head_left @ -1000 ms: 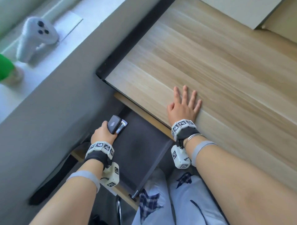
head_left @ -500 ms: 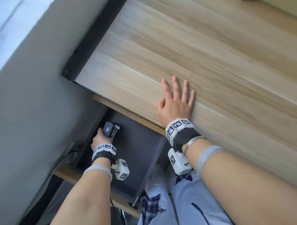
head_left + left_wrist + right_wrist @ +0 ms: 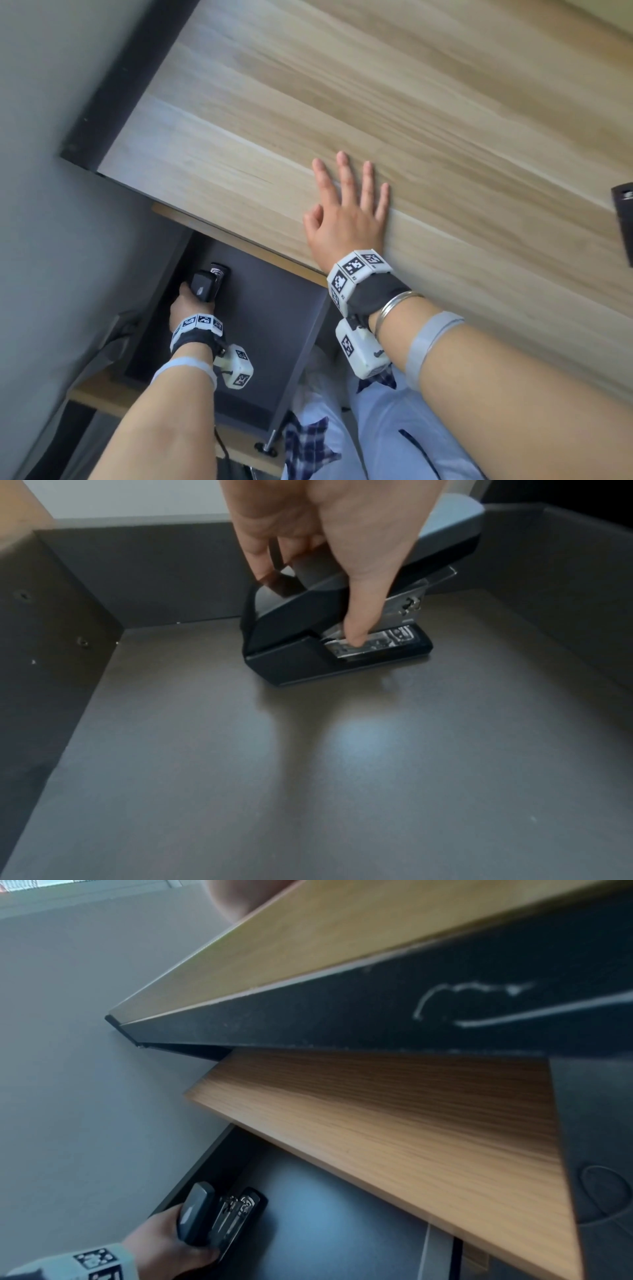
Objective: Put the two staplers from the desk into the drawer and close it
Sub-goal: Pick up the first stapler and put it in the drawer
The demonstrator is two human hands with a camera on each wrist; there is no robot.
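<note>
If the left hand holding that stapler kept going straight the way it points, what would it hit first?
Probably the dark drawer wall just beyond the black stapler. The left hand grips the stapler, whose base seems to sit on the drawer floor near that wall; the gap between them is hard to judge.

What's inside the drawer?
Inside the open drawer is one black stapler, which the left hand holds against the drawer's floor. The part under the desk is hidden.

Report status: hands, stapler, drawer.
Left hand grips black stapler, its base on the floor of the open drawer. Right hand flat on desk top. A dark object at desk's right edge, unidentifiable. Nothing blocking.
</note>
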